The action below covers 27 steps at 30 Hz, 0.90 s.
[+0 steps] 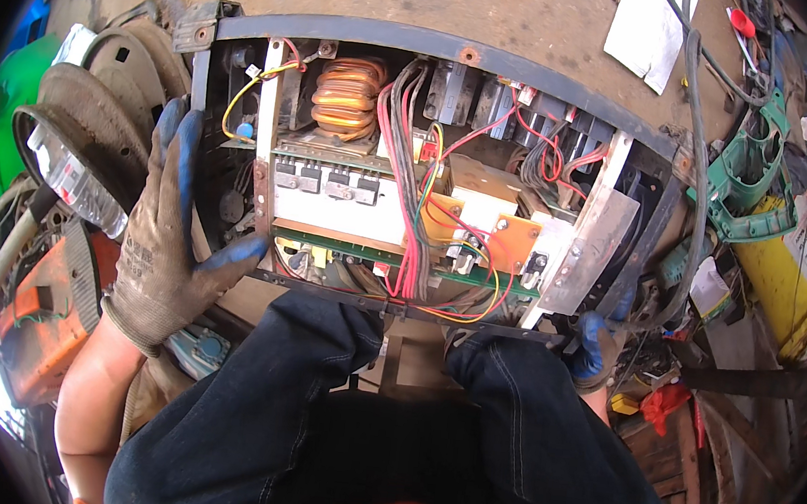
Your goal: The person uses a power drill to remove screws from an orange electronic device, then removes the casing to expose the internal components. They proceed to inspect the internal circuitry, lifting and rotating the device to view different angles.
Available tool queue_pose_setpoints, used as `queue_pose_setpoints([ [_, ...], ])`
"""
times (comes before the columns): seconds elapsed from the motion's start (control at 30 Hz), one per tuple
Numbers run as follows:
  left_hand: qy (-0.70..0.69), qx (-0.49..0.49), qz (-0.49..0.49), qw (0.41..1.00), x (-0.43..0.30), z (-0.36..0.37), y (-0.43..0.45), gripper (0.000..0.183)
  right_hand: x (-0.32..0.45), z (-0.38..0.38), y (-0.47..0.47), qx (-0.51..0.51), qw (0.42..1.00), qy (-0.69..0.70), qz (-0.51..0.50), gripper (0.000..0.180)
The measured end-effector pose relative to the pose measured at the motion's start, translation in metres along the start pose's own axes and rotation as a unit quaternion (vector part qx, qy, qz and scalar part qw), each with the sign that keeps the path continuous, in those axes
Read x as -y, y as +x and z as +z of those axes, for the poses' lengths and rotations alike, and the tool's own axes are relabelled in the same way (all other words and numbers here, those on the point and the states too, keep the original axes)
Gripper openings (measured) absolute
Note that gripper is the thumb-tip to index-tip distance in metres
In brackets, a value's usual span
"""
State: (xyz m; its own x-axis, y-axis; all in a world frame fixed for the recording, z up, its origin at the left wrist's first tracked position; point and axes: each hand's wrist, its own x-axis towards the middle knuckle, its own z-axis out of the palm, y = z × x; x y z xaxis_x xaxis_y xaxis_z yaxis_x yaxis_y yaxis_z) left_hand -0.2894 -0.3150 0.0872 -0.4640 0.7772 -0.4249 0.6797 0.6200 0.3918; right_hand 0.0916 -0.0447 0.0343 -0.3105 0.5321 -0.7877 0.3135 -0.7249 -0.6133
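Before me stands an opened inverter power unit, likely a welder, in a dark metal chassis [395,36]. Inside are a copper wire coil [348,97], black capacitors [451,92], a green circuit board [346,246] and a bundle of red and black wires [408,201]. My gloved left hand [171,244] lies along the left side of the chassis, fingers stretched and spread, thumb at its lower left corner. At the lower right corner, my gloved right hand [594,354] curls around the chassis edge, partly hidden by it. A bent metal plate [589,252] covers part of the right side.
Rusty round metal discs [89,112], a clear plastic bottle [79,181] and an orange casing [47,320] lie at left. On the right are a thick cable [699,171], green plastic tool housing [750,169], a yellow container [802,268] and wooden boards [675,453]. White paper [650,35] lies beyond.
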Motion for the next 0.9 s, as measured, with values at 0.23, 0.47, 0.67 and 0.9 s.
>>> queue_pose_setpoints([
  [0.23, -0.050, 0.043, -0.005, 0.998, 0.005, 0.003, -0.018, 0.131, -0.005, -0.008, 0.000, 0.002, 1.000, 0.018, -0.005, 0.088],
  [0.47, -0.127, 0.102, -0.072, 0.984, 0.020, 0.025, -0.051, 0.154, -0.033, -0.037, 0.006, 0.023, 0.999, 0.012, -0.040, 0.078],
  [0.67, -0.079, 0.068, -0.032, 0.994, 0.027, 0.039, -0.056, 0.149, -0.051, -0.061, 0.014, 0.033, 0.997, -0.034, -0.058, 0.081],
  [0.9, -0.057, 0.017, -0.009, 0.998, 0.025, 0.042, -0.050, 0.142, -0.051, -0.059, 0.009, 0.034, 0.998, -0.017, -0.050, 0.082],
])
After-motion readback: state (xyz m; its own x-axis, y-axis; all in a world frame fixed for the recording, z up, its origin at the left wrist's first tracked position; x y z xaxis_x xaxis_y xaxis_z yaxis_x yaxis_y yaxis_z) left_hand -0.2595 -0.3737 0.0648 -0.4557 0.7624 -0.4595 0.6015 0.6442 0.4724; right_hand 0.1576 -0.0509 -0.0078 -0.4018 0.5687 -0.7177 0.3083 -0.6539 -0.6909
